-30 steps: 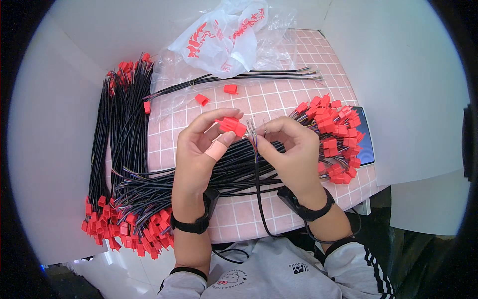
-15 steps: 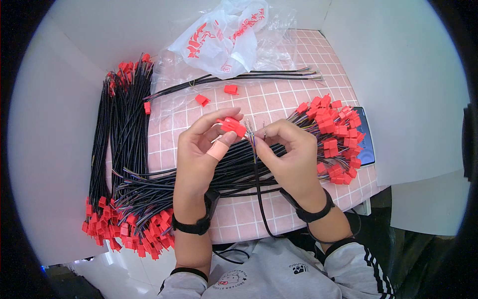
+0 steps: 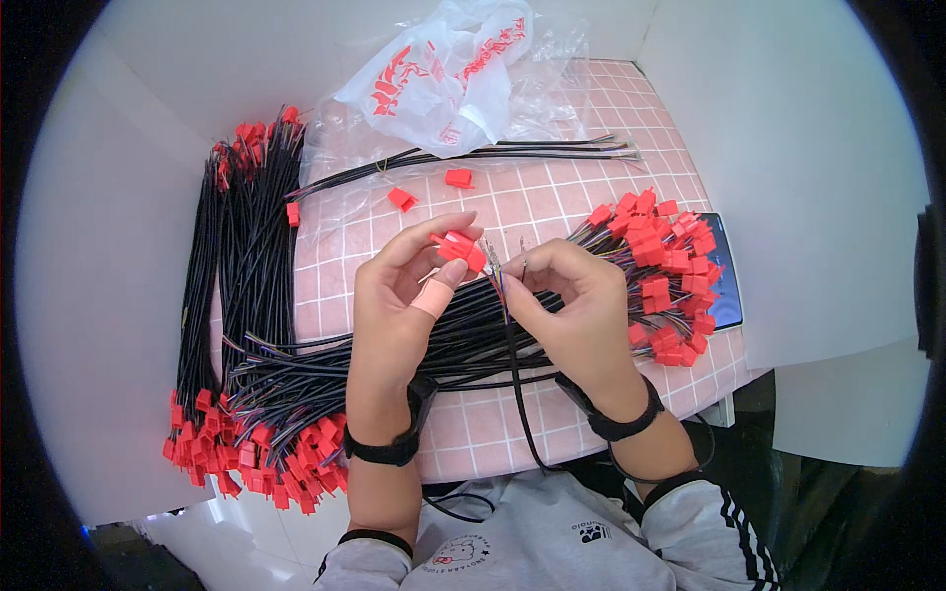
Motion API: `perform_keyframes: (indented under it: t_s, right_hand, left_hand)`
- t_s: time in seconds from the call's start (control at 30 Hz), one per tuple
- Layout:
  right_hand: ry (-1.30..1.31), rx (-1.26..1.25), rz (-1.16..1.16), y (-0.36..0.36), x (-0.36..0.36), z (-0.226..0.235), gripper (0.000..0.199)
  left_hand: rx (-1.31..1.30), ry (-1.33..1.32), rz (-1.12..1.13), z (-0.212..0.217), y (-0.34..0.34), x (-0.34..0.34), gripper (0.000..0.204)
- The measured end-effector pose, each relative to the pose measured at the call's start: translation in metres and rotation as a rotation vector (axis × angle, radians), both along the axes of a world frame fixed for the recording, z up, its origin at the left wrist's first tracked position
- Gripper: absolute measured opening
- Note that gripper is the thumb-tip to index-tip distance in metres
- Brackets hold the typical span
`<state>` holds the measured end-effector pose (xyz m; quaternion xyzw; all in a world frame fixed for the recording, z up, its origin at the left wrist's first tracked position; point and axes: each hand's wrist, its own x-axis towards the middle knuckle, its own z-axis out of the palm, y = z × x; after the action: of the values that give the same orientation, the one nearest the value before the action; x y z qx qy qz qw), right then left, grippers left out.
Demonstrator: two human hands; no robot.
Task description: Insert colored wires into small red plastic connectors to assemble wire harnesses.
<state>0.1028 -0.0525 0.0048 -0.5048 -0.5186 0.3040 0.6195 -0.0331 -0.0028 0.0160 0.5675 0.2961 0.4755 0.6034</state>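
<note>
Fingers of the left hand [image 3: 392, 295] pinch a red plug [image 3: 459, 251]; the right hand [image 3: 579, 300] pinches thin wires [image 3: 499, 284] from a black cable [image 3: 515, 379] beside it. Whether any are seated is unclear. Underneath, heaped cables [image 3: 468, 335] already carry plugs rightward; beyond, two loose plugs [image 3: 402, 199] and some bare-ended cables [image 3: 537, 152] remain unjoined.

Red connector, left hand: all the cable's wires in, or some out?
Some out: wire tips stand free between the red connector in the left hand and the right hand. Whether others are seated, cannot tell.
</note>
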Motion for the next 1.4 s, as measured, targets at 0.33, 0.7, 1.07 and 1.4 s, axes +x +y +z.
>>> perform_keyframes:
  t_s: [0.33,0.7,1.07,1.4]
  right_hand:
    - [-0.025,0.030,0.007,0.001,-0.001,-0.003,0.005]
    - [0.565,-0.117,0.102,0.003,0.008,0.008,0.022]
    - [-0.173,0.062,-0.051,-0.002,0.001,0.001,0.011]
    - [-0.209,0.029,-0.044,-0.004,0.000,0.002,0.008]
  left_hand:
    - [0.011,0.040,-0.039,0.000,0.000,0.000,0.032]
    - [-0.203,-0.204,-0.056,0.000,0.003,-0.005,0.031]
    - [-0.276,-0.153,-0.082,-0.004,0.004,-0.006,0.032]
    - [-0.292,-0.145,-0.102,-0.006,0.005,-0.004,0.032]
